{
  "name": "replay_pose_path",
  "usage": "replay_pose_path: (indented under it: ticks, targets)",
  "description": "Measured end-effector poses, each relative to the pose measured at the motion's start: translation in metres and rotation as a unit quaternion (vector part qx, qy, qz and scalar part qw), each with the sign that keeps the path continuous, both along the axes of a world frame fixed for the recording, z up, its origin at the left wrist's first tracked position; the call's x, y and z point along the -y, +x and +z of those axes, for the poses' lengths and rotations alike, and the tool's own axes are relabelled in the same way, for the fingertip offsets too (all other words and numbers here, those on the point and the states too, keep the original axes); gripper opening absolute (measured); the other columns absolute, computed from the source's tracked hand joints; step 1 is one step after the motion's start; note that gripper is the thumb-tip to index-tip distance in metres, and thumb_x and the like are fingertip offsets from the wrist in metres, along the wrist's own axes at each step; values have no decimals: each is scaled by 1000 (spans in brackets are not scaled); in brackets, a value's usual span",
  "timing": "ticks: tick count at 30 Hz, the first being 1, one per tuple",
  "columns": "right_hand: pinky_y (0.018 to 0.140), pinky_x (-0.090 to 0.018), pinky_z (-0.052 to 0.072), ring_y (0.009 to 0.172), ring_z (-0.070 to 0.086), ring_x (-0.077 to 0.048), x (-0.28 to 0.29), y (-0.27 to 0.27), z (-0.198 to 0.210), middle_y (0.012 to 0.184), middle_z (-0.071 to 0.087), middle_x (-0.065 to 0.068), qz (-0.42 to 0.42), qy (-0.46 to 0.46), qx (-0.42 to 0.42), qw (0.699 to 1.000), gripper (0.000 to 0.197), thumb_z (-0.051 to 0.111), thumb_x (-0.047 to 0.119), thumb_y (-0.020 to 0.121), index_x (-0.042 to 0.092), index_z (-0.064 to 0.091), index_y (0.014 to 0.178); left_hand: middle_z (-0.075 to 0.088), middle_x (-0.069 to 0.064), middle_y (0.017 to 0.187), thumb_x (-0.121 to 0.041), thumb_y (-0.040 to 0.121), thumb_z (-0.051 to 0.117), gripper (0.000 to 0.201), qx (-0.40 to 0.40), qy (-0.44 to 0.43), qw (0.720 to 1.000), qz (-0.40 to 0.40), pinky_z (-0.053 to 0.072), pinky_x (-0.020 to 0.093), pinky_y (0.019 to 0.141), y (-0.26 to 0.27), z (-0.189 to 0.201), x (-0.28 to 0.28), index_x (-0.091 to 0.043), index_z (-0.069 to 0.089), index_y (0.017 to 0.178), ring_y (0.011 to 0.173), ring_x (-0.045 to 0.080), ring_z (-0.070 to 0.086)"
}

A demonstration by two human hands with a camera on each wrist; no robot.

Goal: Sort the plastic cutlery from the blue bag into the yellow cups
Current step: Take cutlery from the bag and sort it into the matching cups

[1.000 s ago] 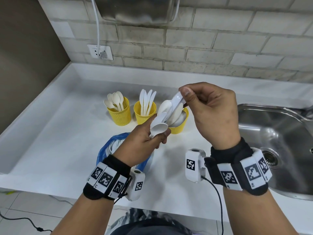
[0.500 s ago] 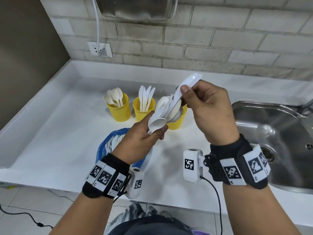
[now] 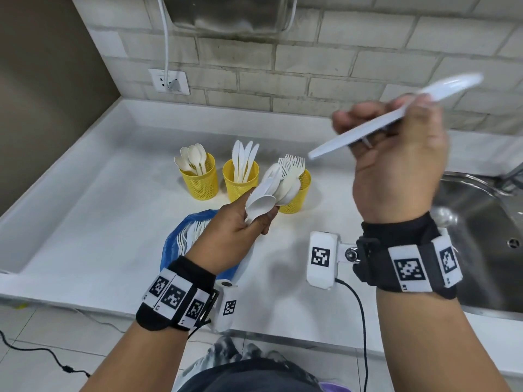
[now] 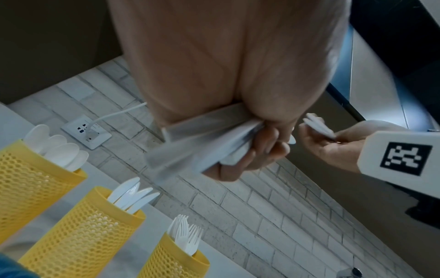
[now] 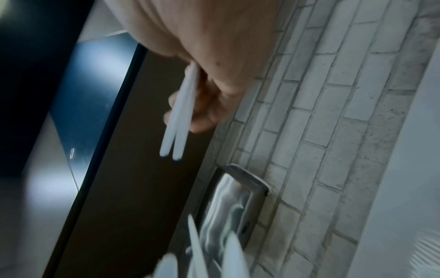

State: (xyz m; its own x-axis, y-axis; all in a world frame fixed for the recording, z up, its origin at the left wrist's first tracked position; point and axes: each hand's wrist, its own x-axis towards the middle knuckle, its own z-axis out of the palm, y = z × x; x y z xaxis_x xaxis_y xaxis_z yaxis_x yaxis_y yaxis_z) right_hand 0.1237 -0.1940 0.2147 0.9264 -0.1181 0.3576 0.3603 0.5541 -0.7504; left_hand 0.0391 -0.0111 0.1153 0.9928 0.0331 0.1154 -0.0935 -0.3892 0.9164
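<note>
Mid-sort: three yellow cups (image 3: 240,178) partly filled. Knife (image 3: 393,118) pinched in right hand (image 3: 396,162); mixed bundle (image 3: 268,190) gripped in left hand (image 3: 235,236); more left in blue bag (image 3: 175,244).

Three yellow mesh cups (image 3: 200,181) holding white plastic cutlery (image 3: 243,159), a blue bag (image 3: 175,244), white countertop (image 3: 85,222), pale grey brick wall (image 3: 339,66), black-and-white patterned wristbands (image 3: 410,267).

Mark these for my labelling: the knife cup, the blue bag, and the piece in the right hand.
knife cup (image 3: 240,183), head view, mesh wall.
blue bag (image 3: 172,244), head view, left edge.
white piece (image 3: 368,128), head view, mid-length.
</note>
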Motion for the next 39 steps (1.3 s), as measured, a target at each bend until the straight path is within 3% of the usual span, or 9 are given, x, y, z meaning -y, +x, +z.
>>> replay_pose_path:
  ticks: [3,6,10,13,20,23,28,32,39]
  targets:
    - [46,-28,41,42,36,-21,10,-4,11,58,41,-6,-60,55,33,996,33,26,30,113,14,43,89,70,6,95,-37,104,56,8,1,-3,1000,8,52,56,93,0,1,1,-37,59,112,91,27,64]
    - [43,-22,18,46,17,-19,10,-6,-3,60,26,-3,-48,-68,10,996,31,31,34,111,19,44,87,69,8,97,-39,104,56,11,1,-16,1000,6,53,57,93,0,2,4,-38,59,115,93,29,63]
    - [48,-21,33,49,34,-10,5,-13,-28,59,38,2,-24,-359,27,933,18,66,25,98,17,63,83,68,10,96,-37,104,57,15,7,-35,999,3,54,57,93,3,1,8,-31,59,117,92,30,63]
    - [50,-20,33,49,34,-8,1,-17,-39,54,36,8,10,-433,33,901,12,75,19,92,11,70,85,67,4,87,-35,105,56,14,18,-24,1000,-7,55,47,86,6,1,10,-32,60,117,83,23,62]
    - [51,-20,40,50,43,-5,2,-8,-32,58,49,16,-40,-313,5,949,13,67,12,98,17,64,86,60,-5,73,-38,104,52,12,13,-27,1000,0,46,29,66,8,-2,11,-35,57,93,65,9,52]
    - [49,-23,36,49,39,-11,3,-7,-36,60,45,4,4,-346,3,938,10,69,17,97,10,66,90,59,-10,73,-43,104,53,8,20,-47,999,4,44,31,70,11,-5,10,-37,59,103,67,8,54]
    - [48,-23,34,46,37,-10,-4,-7,-48,55,46,12,64,-346,-10,936,21,70,20,97,0,70,92,59,-7,79,-56,97,56,35,19,-96,995,9,48,45,77,16,-7,12,-35,58,125,75,14,54]
    - [45,-23,29,42,28,-13,-8,-1,-45,50,35,6,68,-213,-74,972,27,57,20,105,1,65,87,52,-13,72,-51,100,55,18,25,-96,995,5,42,37,70,18,-5,13,-35,57,108,68,14,48]
    - [61,-37,50,62,58,-26,-1,12,-28,73,55,-5,-10,8,-101,995,30,34,27,112,14,49,90,45,-10,64,-37,106,52,33,30,-92,995,1,37,28,61,19,0,17,-8,53,90,62,16,41]
